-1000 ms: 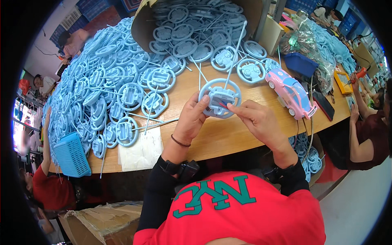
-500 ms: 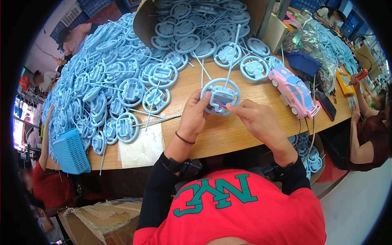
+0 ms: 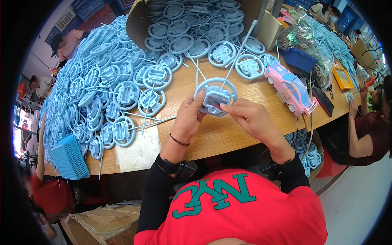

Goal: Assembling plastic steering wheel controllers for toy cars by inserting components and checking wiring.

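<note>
A light-blue toy steering wheel (image 3: 217,99) with a long thin rod is tilted above the table, its battery-box-like recess facing me. My left hand (image 3: 188,117) is closed round the wheel's left side, thumb on the rim. My right hand (image 3: 252,119) pinches at the lower right of the recess, where a thin red piece (image 3: 215,105) shows by the fingertips; it is too small to name surely. Beyond the wheel lie two similar wheels, one with a round-button face (image 3: 250,67). To the right stands a pink toy car (image 3: 290,90) with blue windows.
A heap of blue steering wheels (image 3: 110,65) covers the left of the wooden table (image 3: 212,141). An open carton (image 3: 136,28) holds more. A blue basket (image 3: 70,157), white paper (image 3: 139,149), blue bin (image 3: 300,60) and dark phone (image 3: 322,102) lie around. Co-workers sit on both sides.
The view has shifted slightly, so the scene sits a little lower and to the left. My hands keep their hold on the wheel, and the right fingertips remain at the recess.
</note>
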{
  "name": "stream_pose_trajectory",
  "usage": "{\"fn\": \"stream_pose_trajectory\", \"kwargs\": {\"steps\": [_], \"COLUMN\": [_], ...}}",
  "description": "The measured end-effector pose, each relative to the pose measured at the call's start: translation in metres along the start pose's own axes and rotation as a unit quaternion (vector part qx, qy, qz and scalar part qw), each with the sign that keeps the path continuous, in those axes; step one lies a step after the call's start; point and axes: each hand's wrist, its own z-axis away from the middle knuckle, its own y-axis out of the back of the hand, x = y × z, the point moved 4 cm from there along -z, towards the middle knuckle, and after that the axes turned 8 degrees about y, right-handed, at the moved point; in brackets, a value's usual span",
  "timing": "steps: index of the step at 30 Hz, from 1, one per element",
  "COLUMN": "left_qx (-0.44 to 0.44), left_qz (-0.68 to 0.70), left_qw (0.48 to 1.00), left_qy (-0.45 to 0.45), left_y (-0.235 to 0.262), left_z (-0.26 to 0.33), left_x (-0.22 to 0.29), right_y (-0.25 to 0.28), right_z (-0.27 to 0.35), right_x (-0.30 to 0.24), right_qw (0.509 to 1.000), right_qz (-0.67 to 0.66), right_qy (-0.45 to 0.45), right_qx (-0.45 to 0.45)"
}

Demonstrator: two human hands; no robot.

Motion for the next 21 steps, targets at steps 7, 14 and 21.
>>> {"fn": "stream_pose_trajectory", "kwargs": {"steps": [7, 14, 21], "left_qx": [-0.013, -0.035, -0.045], "left_qz": [-0.049, -0.023, -0.064], "left_qw": [0.998, 0.999, 0.997], "left_qy": [-0.037, 0.021, 0.014], "left_y": [0.005, -0.008, 0.004], "left_z": [0.000, 0.003, 0.001], "left_x": [0.000, 0.000, 0.000], "right_y": [0.002, 0.005, 0.002], "right_z": [0.001, 0.001, 0.002], "right_x": [-0.006, -0.002, -0.004], "right_qw": [1.000, 1.000, 1.000], "right_qz": [-0.018, -0.007, -0.017], "right_qy": [0.002, 0.008, 0.006], "right_qx": [-0.005, 0.006, -0.002]}}
